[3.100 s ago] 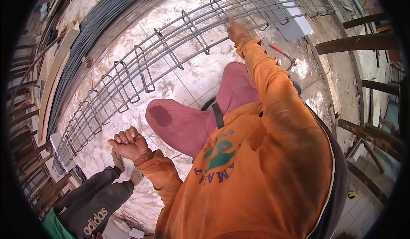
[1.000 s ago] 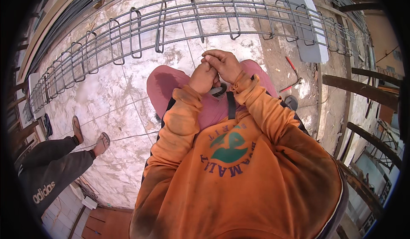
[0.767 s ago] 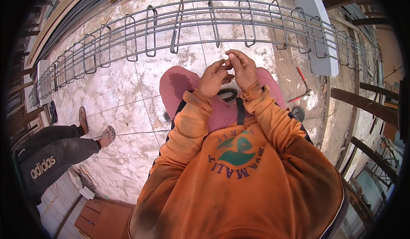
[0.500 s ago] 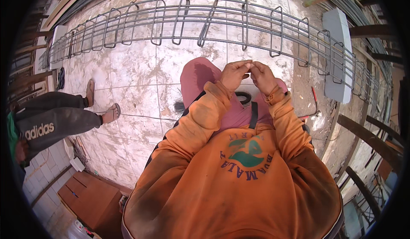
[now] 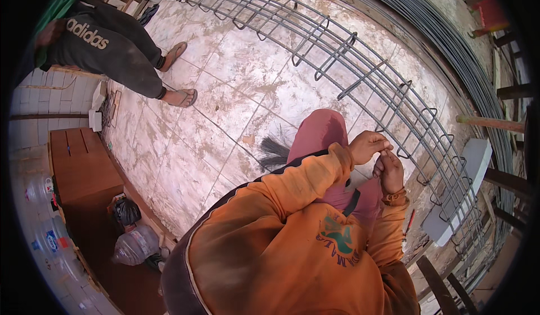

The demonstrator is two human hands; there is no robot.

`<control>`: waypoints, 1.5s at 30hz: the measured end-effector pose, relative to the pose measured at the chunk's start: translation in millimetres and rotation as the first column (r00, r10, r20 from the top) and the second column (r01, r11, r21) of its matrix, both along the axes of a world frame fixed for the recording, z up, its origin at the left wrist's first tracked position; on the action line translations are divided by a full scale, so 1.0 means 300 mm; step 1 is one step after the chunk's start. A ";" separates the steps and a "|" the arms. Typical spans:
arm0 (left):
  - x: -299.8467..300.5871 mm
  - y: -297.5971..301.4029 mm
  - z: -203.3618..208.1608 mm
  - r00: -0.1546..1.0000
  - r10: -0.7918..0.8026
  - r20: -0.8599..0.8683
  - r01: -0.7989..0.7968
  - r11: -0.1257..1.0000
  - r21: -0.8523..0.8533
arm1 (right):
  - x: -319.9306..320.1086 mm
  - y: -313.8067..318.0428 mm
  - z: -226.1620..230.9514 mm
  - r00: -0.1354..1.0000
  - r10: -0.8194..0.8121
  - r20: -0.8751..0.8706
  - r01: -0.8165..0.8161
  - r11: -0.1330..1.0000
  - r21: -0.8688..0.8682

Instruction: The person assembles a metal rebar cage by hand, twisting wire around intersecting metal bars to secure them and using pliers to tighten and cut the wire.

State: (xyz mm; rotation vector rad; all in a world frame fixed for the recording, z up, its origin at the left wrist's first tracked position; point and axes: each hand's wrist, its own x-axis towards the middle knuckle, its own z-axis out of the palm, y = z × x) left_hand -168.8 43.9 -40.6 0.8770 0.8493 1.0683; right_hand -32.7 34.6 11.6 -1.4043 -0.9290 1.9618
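My left hand (image 5: 368, 147) and my right hand (image 5: 389, 171) meet above my lap, thumbs and fingertips pinched. Whatever sits between the fingers is too small to make out. Just beyond them runs a long cage of steel reinforcing bars (image 5: 360, 70), tied with bent rectangular stirrups. Its near end passes over a pale grey block (image 5: 458, 191). On the floor beside my bent knee lies a bundle of thin dark wires (image 5: 274, 153).
A person in dark trousers (image 5: 112, 50) and sandals sits at the left. Long loose steel bars (image 5: 439, 30) lie behind the cage. A brown wooden cabinet (image 5: 84, 168) and a large clear bottle (image 5: 136, 244) are at lower left. A red-handled tool (image 5: 410, 220) lies beside my right arm.
My view has swung to the left, so the cage now slants down to the right and the cabinet shows more fully. The hands stay close together, the right one lower and more upright.
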 end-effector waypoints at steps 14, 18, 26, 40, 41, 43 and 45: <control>-0.051 0.017 0.092 0.925 -0.075 0.372 0.043 0.995 0.092 | -0.010 -0.028 0.041 0.681 -0.298 -0.669 0.159 0.952 -0.263; -0.037 -0.018 0.090 0.833 0.062 0.550 0.036 0.985 -0.166 | -0.037 -0.083 0.116 0.932 -0.026 -0.361 0.043 0.998 0.039; 0.076 0.024 0.243 0.695 0.471 0.544 -0.083 0.803 -0.590 | 0.158 -0.154 0.193 0.963 0.226 -0.146 -0.208 0.969 0.131; 0.098 0.012 0.000 0.560 0.773 0.300 -0.418 0.575 -0.703 | 0.332 -0.434 0.139 0.613 0.086 0.786 -0.559 0.750 0.354; 0.103 0.013 -0.026 0.544 0.779 0.312 -0.423 0.576 -0.700 | 0.357 -0.473 0.149 0.550 0.022 0.835 -0.555 0.757 0.346; 0.102 0.012 -0.040 0.505 0.790 0.349 -0.422 0.578 -0.699 | 0.407 -0.514 0.171 0.513 0.060 0.856 -0.536 0.802 0.265; 0.159 -0.020 -0.027 0.613 0.746 0.260 -0.414 0.584 -0.698 | 0.450 -0.544 0.209 0.435 0.315 0.844 -0.594 0.804 0.007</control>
